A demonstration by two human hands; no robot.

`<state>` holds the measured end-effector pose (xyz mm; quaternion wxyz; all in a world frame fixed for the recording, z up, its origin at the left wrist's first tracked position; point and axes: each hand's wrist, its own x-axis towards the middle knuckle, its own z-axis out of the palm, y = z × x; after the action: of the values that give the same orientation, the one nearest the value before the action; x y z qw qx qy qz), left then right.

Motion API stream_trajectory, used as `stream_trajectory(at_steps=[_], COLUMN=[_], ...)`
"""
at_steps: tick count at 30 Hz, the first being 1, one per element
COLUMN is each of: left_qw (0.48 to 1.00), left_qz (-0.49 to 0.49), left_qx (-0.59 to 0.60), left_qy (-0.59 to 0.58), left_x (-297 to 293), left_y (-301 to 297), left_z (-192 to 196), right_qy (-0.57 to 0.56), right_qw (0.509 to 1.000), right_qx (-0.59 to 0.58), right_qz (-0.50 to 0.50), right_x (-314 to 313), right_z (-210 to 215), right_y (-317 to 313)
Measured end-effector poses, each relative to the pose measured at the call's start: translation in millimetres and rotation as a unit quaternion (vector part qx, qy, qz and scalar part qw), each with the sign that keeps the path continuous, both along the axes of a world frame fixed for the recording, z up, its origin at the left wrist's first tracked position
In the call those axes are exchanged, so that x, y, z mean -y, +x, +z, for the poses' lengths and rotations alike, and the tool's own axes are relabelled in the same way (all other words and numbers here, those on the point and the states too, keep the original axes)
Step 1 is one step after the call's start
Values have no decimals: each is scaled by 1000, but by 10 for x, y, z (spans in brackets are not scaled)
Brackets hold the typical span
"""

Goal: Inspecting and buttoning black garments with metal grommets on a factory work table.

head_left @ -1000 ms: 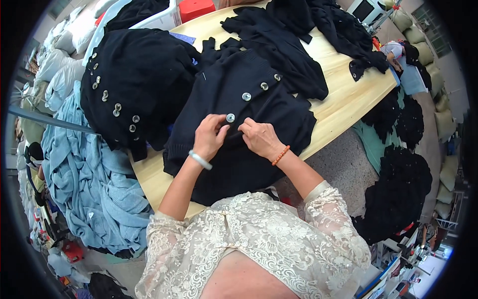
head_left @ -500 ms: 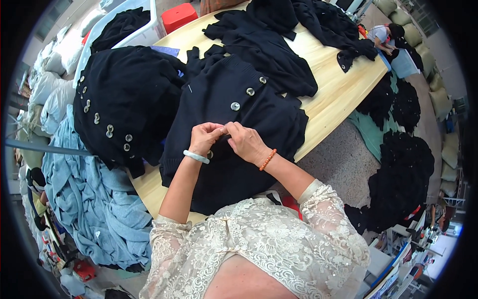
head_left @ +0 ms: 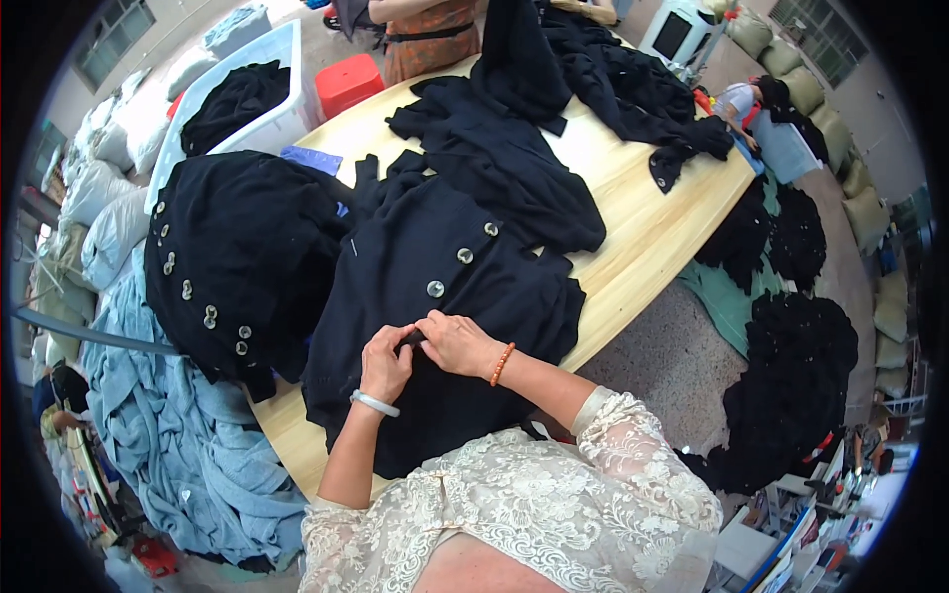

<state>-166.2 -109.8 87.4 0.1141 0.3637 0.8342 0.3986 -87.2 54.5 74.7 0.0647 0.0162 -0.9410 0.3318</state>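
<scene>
A black knitted cardigan (head_left: 395, 257) lies spread on the wooden table in front of me, with shiny round buttons (head_left: 435, 289) in a line up its front. My left hand (head_left: 387, 362) is closed on the edge of it, thumb and fingers pinching a small dark fold. Close against it, my right hand (head_left: 458, 344) bends its fingers over the same fold from the right. Whether a button sits inside the pinch is hidden by my fingers. To the left is a mound of black buttoned garments (head_left: 247, 247).
More black garments (head_left: 504, 158) cover the far part of the wooden table (head_left: 652, 237). Behind it are a red stool (head_left: 348, 84), a white bin (head_left: 292, 104) and a standing person (head_left: 430, 40). Blue-grey fabric (head_left: 188, 405) heaps at left; black piles (head_left: 791, 376) lie on the floor at right.
The view has tilted up, so the scene sits lower. My hands, fingertips together before, now grip a dark fold of cardigan showing between them.
</scene>
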Motion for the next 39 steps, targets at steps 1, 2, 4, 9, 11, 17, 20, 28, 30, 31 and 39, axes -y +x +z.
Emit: stream_trajectory(at_steps=[1,2,4,9,11,17,20,28,30,31,39], left_qw=[999,997,989,952,944,968,975,994,989,990,994], left_qz=[17,31,46,53,64,106,176,60,56,55,79], left_qx=[29,64,142,286,302,219,67,-83,-104,-79,-18], left_qy=[23,16,14,97,119,63,-122,-38,-89,-103,-67], left_x=[-23,-38,-28,46,49,5,-64,-934,-1050,-1064,-977], left_y=[1,-1,-41,-121,-104,33,88,-72,-140,-167,-184], left_z=[-12,-29,-67,-153,-174,-124,-9,-17,-58,-65,-78], right_qy=[-31,-45,-79,-80,-91,-44,31,11,36,64,-10], right_qw=[998,997,995,995,992,989,994,997,997,996,998], right_qx=[41,61,41,-1,-13,20,15,-52,-56,-53,-42], right_qz=[20,35,47,64,89,141,107,63,36,22,34], right_x=[-30,-77,-144,-231,-256,-492,-756,-789,-781,-789,-746], right_z=[-3,-9,-31,-80,-72,-11,-26,-139,-129,-118,-17], right_y=[-7,-21,-42,-144,-172,-100,-15,49,51,50,20])
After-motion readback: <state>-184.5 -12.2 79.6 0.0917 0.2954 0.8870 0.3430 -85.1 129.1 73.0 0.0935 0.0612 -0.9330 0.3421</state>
